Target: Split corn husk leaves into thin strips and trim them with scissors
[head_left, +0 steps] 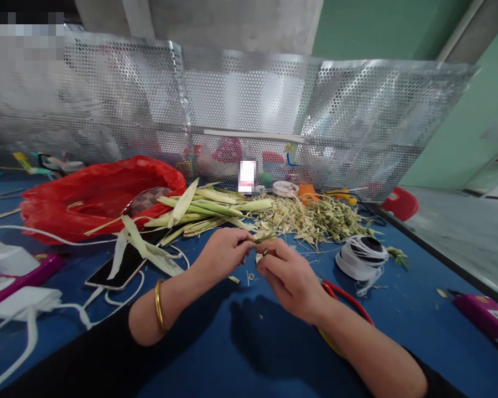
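Note:
Close together above the blue table (207, 342), my left hand (228, 249) and my right hand (288, 273) both pinch a small piece of green plant material (264, 236). Its left end lies in my left fingertips, while my right thumb and fingers close around the other side. Part of the piece is hidden by the fingers. Just behind them is a bundle of pale green husk strips (216, 207). A heap of dried, shredded plant bits (311, 218) spreads to the right. Red-handled scissors or pliers (348, 301) lie partly under my right forearm.
A red plastic bag (83, 193) stands open at the left. Near it lie a phone (120, 265), white cables and chargers (25, 304). At the right are a spool of white cord (362, 258) and a purple power strip (487, 318). Perforated metal panels (244, 99) close off the back.

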Available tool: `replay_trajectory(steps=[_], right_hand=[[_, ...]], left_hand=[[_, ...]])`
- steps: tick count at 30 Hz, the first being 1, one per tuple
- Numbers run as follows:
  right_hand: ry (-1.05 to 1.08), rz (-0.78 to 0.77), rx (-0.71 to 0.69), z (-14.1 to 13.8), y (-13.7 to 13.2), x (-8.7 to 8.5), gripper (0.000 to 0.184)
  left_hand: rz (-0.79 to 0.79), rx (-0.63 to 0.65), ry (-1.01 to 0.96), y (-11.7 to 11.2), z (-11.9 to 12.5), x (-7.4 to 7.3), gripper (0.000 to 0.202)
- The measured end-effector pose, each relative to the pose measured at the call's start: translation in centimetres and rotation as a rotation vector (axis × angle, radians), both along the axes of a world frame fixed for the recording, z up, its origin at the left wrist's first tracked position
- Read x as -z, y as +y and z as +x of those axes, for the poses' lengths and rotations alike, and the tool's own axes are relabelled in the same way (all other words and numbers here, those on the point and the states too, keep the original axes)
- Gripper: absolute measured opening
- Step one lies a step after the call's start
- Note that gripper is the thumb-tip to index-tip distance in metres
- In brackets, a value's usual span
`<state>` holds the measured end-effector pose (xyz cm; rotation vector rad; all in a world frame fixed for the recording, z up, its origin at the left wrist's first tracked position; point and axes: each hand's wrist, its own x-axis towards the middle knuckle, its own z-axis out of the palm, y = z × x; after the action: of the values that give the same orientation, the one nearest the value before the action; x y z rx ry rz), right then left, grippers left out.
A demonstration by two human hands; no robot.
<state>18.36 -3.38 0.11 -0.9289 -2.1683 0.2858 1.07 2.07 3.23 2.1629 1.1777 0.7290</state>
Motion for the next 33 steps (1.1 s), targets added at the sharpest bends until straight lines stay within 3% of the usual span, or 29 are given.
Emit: replay_trajectory(steps=[4,9,13,18,20,23,27,30,33], right_hand=[[0.225,-0.235,-0.134,-0.1,0.1,0.1,0.02],[0.204,-0.355,-0.112,0.2,0.2,-0.2,0.023],[0.279,-0.464,-0.035,0.4,0.5,-0.8,0.021],[0.703,-0.91,-0.022,1.2,1.5,-0.8,0.019],[0.931,-1.108,-0.037,1.3,1.9,-0.3,0.016],[1.127,-1.258,-0.027,1.4,2.4,0.3,0.012],[1.182,-1.233,-0.004,0.9,2.3,0.5,0.012],[1.093,-1.184,0.001,0.4,1.8,0.5,0.015],[0.857,-1.099,0.051,-0.2,1.3,0.8,0.018]], left_hand=[[0.036,0.109,0.132,-0.1,0.4,0.9,0.024],[0.112,0.171,0.223,-0.1,0.6,1.7,0.023],[0.053,0.256,0.286,-0.7,0.9,2.0,0.021],[-0.023,0.469,0.207,-1.0,1.0,1.6,0.017],[-0.005,0.494,0.164,-1.0,0.9,1.1,0.015],[0.0,0.428,0.093,-1.0,0.9,0.3,0.014],[-0.093,0.269,-0.034,-1.0,0.8,-0.3,0.016],[-0.198,0.146,-0.18,-0.7,0.7,0.0,0.018],[-0.247,0.041,-0.315,-0.2,0.5,0.5,0.02]])
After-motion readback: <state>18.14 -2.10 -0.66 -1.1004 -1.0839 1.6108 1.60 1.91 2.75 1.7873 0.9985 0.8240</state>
